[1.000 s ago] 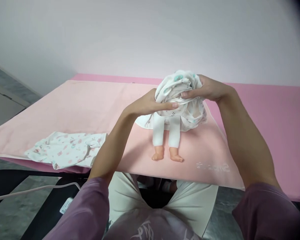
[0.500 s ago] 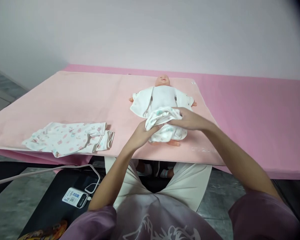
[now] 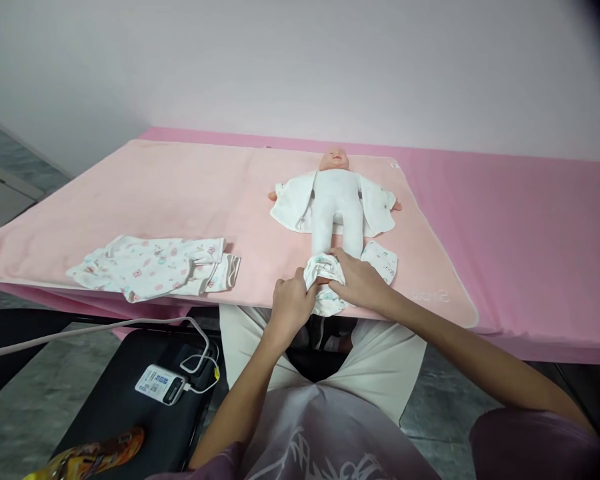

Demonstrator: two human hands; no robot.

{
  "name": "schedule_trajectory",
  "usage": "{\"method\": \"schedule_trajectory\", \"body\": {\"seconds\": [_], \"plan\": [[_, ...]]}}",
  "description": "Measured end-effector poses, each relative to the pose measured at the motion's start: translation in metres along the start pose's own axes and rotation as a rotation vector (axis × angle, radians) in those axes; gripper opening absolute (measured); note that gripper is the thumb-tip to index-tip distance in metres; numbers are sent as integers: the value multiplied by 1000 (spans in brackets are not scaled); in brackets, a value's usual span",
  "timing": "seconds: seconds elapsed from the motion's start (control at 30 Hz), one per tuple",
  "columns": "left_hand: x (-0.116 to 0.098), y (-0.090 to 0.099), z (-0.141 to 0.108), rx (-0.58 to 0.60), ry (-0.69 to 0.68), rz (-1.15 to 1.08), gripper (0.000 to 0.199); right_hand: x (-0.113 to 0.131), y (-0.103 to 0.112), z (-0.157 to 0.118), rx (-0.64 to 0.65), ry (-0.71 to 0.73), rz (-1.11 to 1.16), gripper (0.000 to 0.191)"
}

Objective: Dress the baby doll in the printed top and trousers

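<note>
A baby doll (image 3: 337,190) lies on its back on the pink mat, head toward the wall, a white jacket (image 3: 295,201) spread open on its arms. Its white cloth legs point toward me. Around the foot on the left side is a bunched leg of white printed baby pants (image 3: 325,268). My left hand (image 3: 294,300) grips the left edge of that bunched cloth. My right hand (image 3: 357,277) pinches its right side, fingers closed. Another part of the pants (image 3: 381,262) lies flat beyond my right hand. The doll's other foot is hidden behind that hand.
Folded printed baby clothes (image 3: 153,267) lie on the pink mat (image 3: 190,187) at the left. A white power bank (image 3: 161,385) with a cable rests on a black chair (image 3: 115,393), near a colourful packet (image 3: 95,457). A wall (image 3: 300,67) stands behind the table.
Both hands have moved down toward the table's front edge with the bunched pants. The doll's legs, covered before, now show. One part of the pants now lies flat on the right.
</note>
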State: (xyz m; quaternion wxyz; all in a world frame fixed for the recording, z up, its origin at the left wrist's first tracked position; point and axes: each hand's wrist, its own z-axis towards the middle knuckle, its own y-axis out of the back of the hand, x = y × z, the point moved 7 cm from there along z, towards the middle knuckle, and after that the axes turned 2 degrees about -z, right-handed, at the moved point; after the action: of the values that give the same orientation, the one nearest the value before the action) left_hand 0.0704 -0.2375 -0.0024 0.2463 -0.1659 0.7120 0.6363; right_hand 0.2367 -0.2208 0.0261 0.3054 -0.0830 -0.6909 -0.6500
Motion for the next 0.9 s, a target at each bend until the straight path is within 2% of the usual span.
{"method": "schedule_trajectory", "body": {"seconds": [0.07,0.13,0.23,0.3,0.4,0.47,0.63,0.73,0.83,0.9], "plan": [[4,-1,7,6,-41,-108,28,2,-3,-3,13,1,44,58],[10,0,17,2,-98,-326,25,1,1,-2,-17,11,121,62],[17,5,33,-79,-184,-571,24,-4,14,8,-58,103,194,59],[20,9,44,-148,-215,-574,17,-8,23,22,-32,212,198,50],[19,18,61,-185,-269,-507,8,-18,37,46,56,359,214,31],[20,25,72,-141,-307,-513,15,-26,46,60,106,413,237,27],[28,42,85,150,-293,-473,47,-45,61,69,179,427,220,36],[8,55,89,260,-385,-378,53,-54,64,63,138,422,277,29],[-39,60,102,319,-613,-258,48,-63,57,58,141,396,459,27],[-70,52,118,447,-715,-249,43,-68,51,57,172,362,582,27]]}}
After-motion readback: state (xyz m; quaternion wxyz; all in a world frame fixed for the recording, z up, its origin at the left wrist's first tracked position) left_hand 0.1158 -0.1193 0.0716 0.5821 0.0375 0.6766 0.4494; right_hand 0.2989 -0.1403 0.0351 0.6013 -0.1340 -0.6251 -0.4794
